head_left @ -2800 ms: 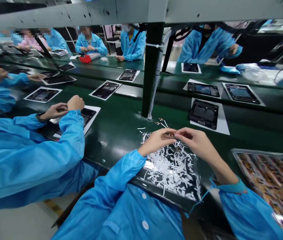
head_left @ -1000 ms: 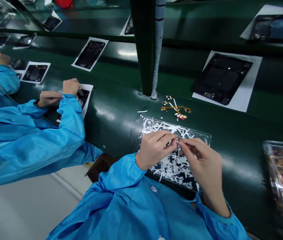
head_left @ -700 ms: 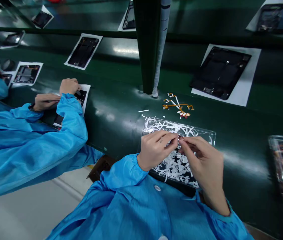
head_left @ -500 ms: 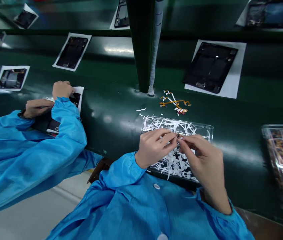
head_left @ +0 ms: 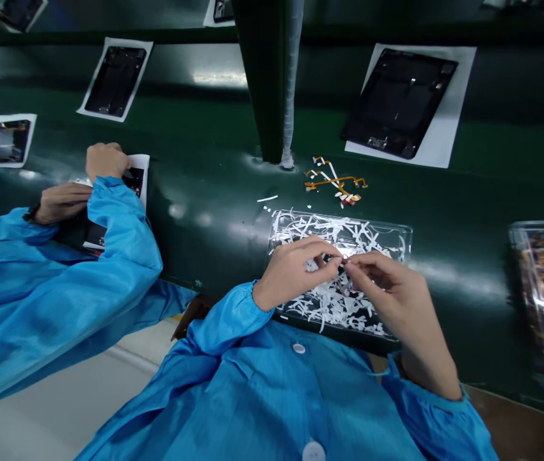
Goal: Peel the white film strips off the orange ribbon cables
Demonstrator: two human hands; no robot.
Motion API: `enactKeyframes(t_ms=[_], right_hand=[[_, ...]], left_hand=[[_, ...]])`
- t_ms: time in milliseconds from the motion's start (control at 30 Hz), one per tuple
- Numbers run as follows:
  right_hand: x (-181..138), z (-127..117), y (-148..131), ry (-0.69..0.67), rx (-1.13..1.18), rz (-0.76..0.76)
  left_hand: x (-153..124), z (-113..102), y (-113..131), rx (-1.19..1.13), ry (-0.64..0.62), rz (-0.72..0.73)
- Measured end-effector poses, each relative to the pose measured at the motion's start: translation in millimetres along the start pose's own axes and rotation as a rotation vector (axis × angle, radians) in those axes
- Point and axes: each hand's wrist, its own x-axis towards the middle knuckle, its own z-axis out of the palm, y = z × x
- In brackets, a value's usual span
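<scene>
Two hands, left hand [head_left: 291, 272] and right hand [head_left: 392, 298], pinching one tiny part [head_left: 344, 261] over one clear tray [head_left: 399, 234] of white strips [head_left: 339, 301].

No legible text, labels or numbers anywhere.

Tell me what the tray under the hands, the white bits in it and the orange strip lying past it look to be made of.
Tray: clear glossy plastic, probably; see-through walls with glints.
White bits: matte paper or film slivers, likely; thin, curled.
Orange strip: looks like flexible printed circuit; thin, flat, amber.
</scene>
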Motion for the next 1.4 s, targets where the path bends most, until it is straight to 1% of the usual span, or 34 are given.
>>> enactKeyframes(t_ms=[100, 167, 200, 267, 333, 400, 533, 667, 767, 900, 967, 1067, 1133, 1167, 1267, 1333, 1400], right_hand=[[3, 0, 6, 0.001, 0.052, 0.014], [6, 0, 10, 0.015, 0.092, 0.040], [6, 0, 11, 0.026, 0.113, 0.045], [8, 1, 13, 0.051, 0.154, 0.041], [9, 2, 13, 0.069, 0.186, 0.031], [9, 5, 13, 0.075, 0.199, 0.025], [8, 8, 15, 0.075, 0.209, 0.004], [9, 10, 16, 0.074, 0.202, -0.014], [10, 12, 15, 0.067, 0.203, -0.016], [12, 14, 15, 0.047, 0.226, 0.014], [12, 11, 16, 0.024, 0.227, 0.051], [12, 5, 20, 0.062, 0.208, 0.107], [13, 0, 21, 0.104, 0.207, 0.121], [14, -1, 22, 0.100, 0.209, 0.117], [18, 0, 19, 0.006, 0.192, 0.089], [20, 2, 17, -0.040, 0.184, 0.071], [20, 4, 17, -0.036, 0.169, 0.062]], left_hand=[[2, 7, 1, 0.052, 0.061, -0.012], [2, 12, -1, 0.128, 0.130, -0.006], [1, 14, -1, 0.190, 0.171, 0.031], [0, 18, -3, 0.348, 0.224, 0.164], [0, 21, -4, 0.493, 0.209, 0.301], [1, 24, -5, 0.578, 0.188, 0.362], [3, 26, -7, 0.614, 0.206, 0.361], [3, 25, -8, 0.629, 0.189, 0.330], [2, 25, -9, 0.640, 0.202, 0.326], [5, 27, -12, 0.672, 0.227, 0.337], [6, 25, -15, 0.677, 0.220, 0.314], [7, 19, -17, 0.628, 0.186, 0.224], [6, 13, -17, 0.483, 0.154, 0.121], [6, 11, -16, 0.372, 0.127, 0.065], [7, 9, -9, 0.065, 0.033, -0.064], [8, 8, -4, -0.013, 0.027, -0.097], [11, 7, -1, -0.035, 0.063, -0.103]])
